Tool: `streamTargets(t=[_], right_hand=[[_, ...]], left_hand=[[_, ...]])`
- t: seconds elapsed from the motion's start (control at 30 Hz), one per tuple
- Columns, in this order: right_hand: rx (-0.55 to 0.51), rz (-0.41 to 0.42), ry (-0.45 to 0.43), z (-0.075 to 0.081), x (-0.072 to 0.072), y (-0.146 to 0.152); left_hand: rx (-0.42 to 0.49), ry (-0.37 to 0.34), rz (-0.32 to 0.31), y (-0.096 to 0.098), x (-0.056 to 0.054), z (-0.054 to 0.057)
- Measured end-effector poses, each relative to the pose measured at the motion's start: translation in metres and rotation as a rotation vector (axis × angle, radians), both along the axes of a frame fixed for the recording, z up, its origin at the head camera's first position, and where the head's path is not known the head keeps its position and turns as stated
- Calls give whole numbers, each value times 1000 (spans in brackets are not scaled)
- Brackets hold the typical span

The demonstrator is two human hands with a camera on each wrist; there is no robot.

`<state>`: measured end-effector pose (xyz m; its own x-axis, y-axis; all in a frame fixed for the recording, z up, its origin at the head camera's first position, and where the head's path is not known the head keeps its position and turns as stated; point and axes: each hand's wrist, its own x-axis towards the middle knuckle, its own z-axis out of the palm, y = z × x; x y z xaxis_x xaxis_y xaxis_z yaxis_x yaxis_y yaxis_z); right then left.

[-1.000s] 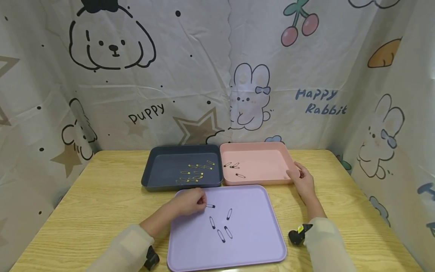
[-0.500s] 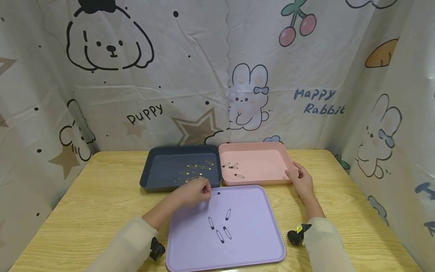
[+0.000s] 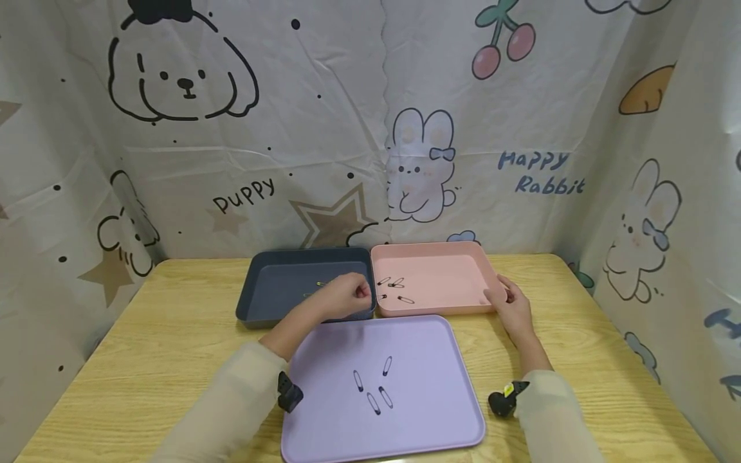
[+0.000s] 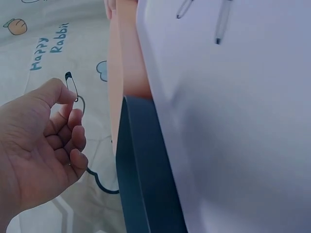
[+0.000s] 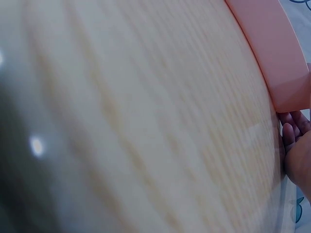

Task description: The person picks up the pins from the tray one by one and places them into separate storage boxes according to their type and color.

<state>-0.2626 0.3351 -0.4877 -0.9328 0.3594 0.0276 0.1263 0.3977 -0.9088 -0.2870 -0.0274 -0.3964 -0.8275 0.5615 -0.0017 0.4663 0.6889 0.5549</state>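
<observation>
Between thumb and index finger my left hand [image 3: 344,297] pinches a black-headed safety pin [image 4: 72,87]; its other fingers are curled. In the head view that hand is over the right front part of the dark blue tray [image 3: 272,286], hiding most of the yellow safety pins there. The held pin reaches the left edge of the pink tray [image 3: 446,276], where several black safety pins [image 3: 406,299] lie. My right hand [image 3: 514,312] grips the pink tray's front right corner, thumb at the rim and fingers outside. Several black safety pins [image 3: 373,404] lie on the purple tray [image 3: 434,405].
The dark blue and pink trays stand side by side at the back of the wooden table [image 3: 173,347], with the purple tray in front. A printed curtain [image 3: 324,128] hangs behind and at the sides. Each wrist wears a small black camera [image 3: 502,403].
My left hand has lifted the pinched black safety pin from above the purple tray, forward and right, to the seam between the back trays. The right hand keeps its grip.
</observation>
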Motion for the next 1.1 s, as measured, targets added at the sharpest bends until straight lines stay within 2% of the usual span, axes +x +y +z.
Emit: streamTargets(t=[0.23,0.53,0.73,1.1], right_hand=[[-8,3,2,0,1,-1],[5,-8,0,-3,-2,0],[5,-5,15,-4,-3,2],[15,-21,38,-7,-4,3]], left_hand=[[0,-23,21,16,-13,6],[40,-56,33,29,-24,6],[59,-59,54,37,-31,2],[76,-63,115,42,-42,-12]])
